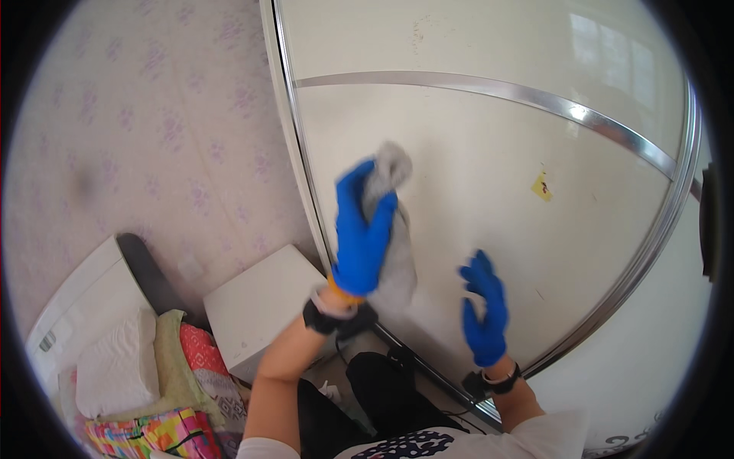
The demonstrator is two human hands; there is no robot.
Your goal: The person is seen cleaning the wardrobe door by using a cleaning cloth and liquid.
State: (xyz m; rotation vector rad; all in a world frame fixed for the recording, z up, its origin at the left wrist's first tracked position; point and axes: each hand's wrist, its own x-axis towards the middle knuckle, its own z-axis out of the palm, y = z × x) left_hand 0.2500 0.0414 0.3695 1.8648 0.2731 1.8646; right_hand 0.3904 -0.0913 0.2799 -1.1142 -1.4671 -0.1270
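Observation:
My left hand [362,235], in a blue rubber glove, grips a grey cloth [395,269] in front of the cream sliding wardrobe door [459,149]. Part of the cloth bunches above the fingers and the rest hangs down beside the wrist; I cannot tell whether it touches the door. Lower and to the right, my right hand [485,312] wears a matching glove, holds nothing, and has its thumb apart from the fingers. A small yellow sticker [542,187] and several brownish marks [421,31] show on the door panels.
Left of the wardrobe stands a white nightstand [264,310]. Beyond it is a bed with a white headboard [86,292], a white pillow [117,364] and colourful bedding [155,433]. A metal strip [493,86] crosses the door, and a metal bottom track [418,361] runs before my knees.

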